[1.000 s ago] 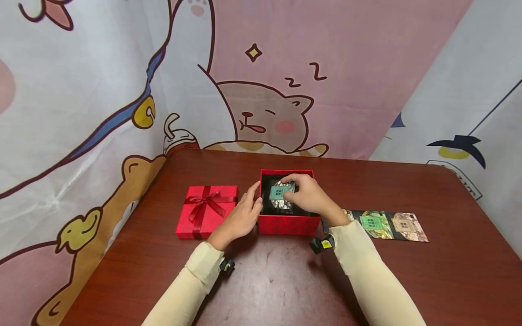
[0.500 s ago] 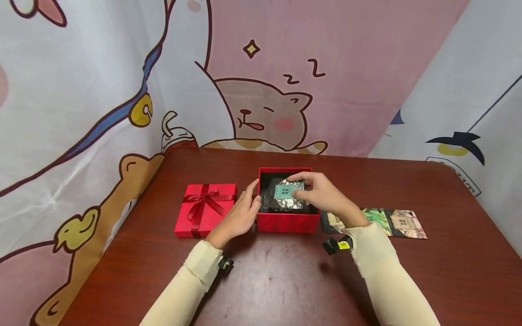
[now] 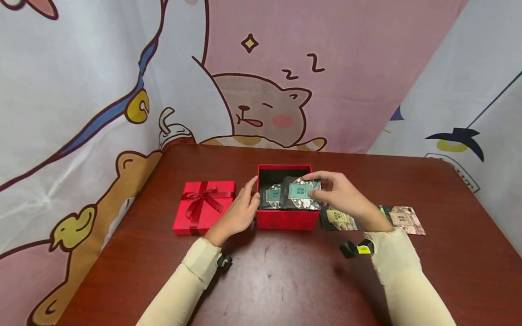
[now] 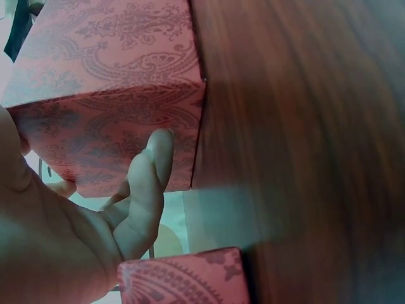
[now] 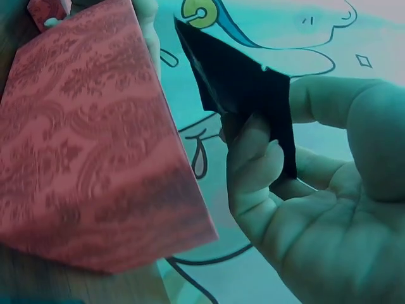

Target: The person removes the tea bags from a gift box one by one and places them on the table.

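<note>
While left hand [image 3: 240,209] rests against red box [image 3: 287,221], fingers loosely extended, right hand [image 3: 340,194] pinches green-labelled packet [image 3: 300,190], now shifted rightward, baring second packet [image 3: 273,196] inside.

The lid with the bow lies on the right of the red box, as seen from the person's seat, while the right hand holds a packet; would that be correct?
Not quite: the lid lies on the left of the red box, as the head view shows. The right hand does hold a packet.
</note>
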Demonstrator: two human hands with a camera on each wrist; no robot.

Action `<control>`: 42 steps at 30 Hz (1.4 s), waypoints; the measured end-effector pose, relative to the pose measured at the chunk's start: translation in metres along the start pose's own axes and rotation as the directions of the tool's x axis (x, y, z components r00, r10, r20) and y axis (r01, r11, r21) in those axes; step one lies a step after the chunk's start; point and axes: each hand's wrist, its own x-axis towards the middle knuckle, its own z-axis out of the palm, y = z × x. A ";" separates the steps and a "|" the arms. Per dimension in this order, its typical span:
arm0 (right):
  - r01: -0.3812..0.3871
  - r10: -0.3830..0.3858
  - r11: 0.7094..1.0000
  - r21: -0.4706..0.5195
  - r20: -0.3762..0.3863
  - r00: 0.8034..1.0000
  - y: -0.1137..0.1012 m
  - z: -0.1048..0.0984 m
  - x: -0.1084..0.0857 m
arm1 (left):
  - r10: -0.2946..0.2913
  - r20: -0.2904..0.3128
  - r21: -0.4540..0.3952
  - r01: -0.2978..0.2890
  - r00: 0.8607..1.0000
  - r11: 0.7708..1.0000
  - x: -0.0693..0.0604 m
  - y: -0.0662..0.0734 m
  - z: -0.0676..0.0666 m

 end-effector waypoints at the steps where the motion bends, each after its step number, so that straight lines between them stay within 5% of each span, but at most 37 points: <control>1: 0.000 0.000 1.000 -0.003 -0.006 1.000 0.001 -0.002 -0.003 | -0.001 0.001 0.001 0.001 1.000 1.000 0.000 0.000 0.000; 30: -0.025 0.021 0.999 -0.041 -0.113 0.993 0.031 -0.032 -0.064 | -0.020 0.000 0.019 0.020 1.000 1.000 0.001 0.001 0.001; 42: -0.061 0.059 0.998 -0.027 -0.077 0.995 0.049 -0.032 -0.079 | 0.001 -0.030 0.011 -0.001 1.000 1.000 0.000 0.002 0.002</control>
